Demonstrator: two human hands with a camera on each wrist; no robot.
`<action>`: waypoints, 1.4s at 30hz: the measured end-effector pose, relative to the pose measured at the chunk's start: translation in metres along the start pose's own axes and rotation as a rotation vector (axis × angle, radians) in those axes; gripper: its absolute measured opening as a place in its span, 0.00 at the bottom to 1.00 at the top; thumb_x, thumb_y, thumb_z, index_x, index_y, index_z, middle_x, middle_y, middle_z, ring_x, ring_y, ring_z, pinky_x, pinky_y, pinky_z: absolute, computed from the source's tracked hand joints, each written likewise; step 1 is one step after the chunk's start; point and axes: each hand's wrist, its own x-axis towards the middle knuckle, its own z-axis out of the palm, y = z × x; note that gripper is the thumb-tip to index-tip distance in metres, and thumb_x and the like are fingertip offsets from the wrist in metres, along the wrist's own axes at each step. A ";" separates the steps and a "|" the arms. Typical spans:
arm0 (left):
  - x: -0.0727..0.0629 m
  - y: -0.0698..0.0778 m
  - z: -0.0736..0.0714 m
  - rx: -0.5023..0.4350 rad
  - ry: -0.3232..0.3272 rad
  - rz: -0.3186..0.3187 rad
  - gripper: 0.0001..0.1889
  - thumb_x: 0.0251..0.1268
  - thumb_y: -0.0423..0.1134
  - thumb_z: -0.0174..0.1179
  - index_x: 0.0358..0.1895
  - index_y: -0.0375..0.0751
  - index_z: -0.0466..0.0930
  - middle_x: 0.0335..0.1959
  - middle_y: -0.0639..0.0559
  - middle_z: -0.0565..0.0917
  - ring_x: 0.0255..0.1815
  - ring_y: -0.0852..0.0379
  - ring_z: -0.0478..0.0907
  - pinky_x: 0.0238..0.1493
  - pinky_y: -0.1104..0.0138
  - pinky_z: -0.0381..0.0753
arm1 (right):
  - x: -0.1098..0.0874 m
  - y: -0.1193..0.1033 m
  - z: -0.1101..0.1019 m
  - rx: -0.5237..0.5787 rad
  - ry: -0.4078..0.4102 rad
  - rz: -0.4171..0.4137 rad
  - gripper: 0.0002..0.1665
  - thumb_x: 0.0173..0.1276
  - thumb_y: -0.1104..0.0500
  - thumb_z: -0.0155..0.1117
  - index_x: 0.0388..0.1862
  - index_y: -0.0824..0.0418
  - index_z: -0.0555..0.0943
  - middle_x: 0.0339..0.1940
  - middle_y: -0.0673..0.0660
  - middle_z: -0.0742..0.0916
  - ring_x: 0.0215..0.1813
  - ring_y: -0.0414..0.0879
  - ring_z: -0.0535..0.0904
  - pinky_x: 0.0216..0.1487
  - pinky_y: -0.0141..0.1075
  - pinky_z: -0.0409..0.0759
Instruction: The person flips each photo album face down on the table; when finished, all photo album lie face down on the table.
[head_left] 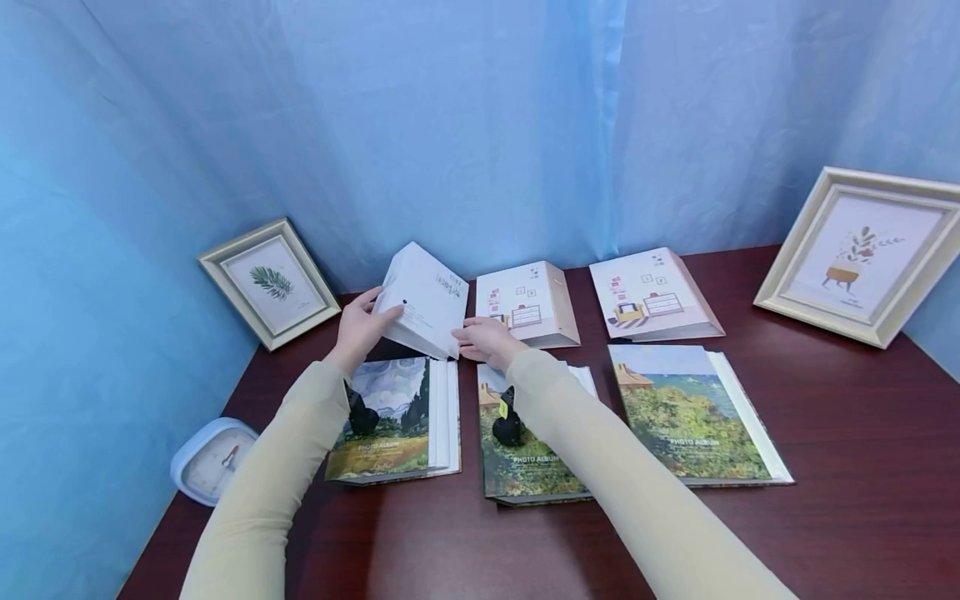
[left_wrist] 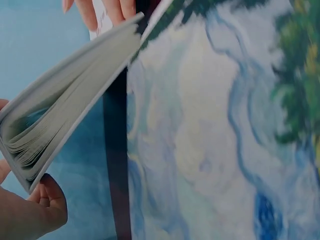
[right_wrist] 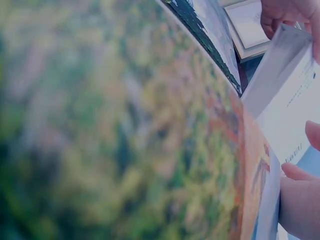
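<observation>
A white album (head_left: 429,296) with dark lettering on its cover leans tilted at the back left of the table. My left hand (head_left: 360,327) grips its left side, thumb over the cover. In the left wrist view the album's pages (left_wrist: 75,105) show between its covers, and the left hand (left_wrist: 35,212) holds it at the spine. My right hand (head_left: 491,340) reaches to the lower right corner with fingers extended. In the right wrist view the right hand (right_wrist: 302,205) has its thumb and a finger apart beside the cover. Just in front lies a landscape-painted photo album (head_left: 397,387).
Two pale illustrated albums (head_left: 521,292) (head_left: 652,292) stand to the right along the back. Two green landscape albums (head_left: 525,479) (head_left: 678,417) lie in front of them. Picture frames (head_left: 270,283) (head_left: 873,258) stand at both sides. A blue clock (head_left: 213,462) sits at the left edge, before blue curtains (head_left: 450,125).
</observation>
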 end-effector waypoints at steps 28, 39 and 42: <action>-0.010 0.011 0.028 -0.055 -0.014 0.224 0.33 0.65 0.44 0.60 0.71 0.42 0.61 0.69 0.41 0.65 0.63 0.44 0.71 0.59 0.51 0.74 | 0.000 -0.010 -0.010 0.017 -0.066 -0.173 0.40 0.72 0.48 0.54 0.77 0.48 0.49 0.75 0.60 0.62 0.71 0.59 0.63 0.66 0.52 0.68; -0.009 0.009 0.045 -0.170 -0.097 0.274 0.29 0.71 0.36 0.52 0.73 0.44 0.56 0.74 0.44 0.59 0.70 0.47 0.63 0.65 0.53 0.69 | -0.009 -0.021 -0.013 0.001 -0.069 -0.203 0.41 0.71 0.47 0.55 0.77 0.42 0.48 0.77 0.55 0.57 0.73 0.59 0.61 0.63 0.52 0.72; -0.009 0.008 0.048 -0.198 -0.115 0.269 0.28 0.73 0.34 0.49 0.74 0.46 0.56 0.74 0.45 0.59 0.70 0.47 0.63 0.64 0.52 0.70 | -0.012 -0.023 -0.014 0.016 -0.066 -0.230 0.41 0.72 0.47 0.55 0.77 0.42 0.48 0.78 0.56 0.54 0.72 0.60 0.61 0.62 0.53 0.72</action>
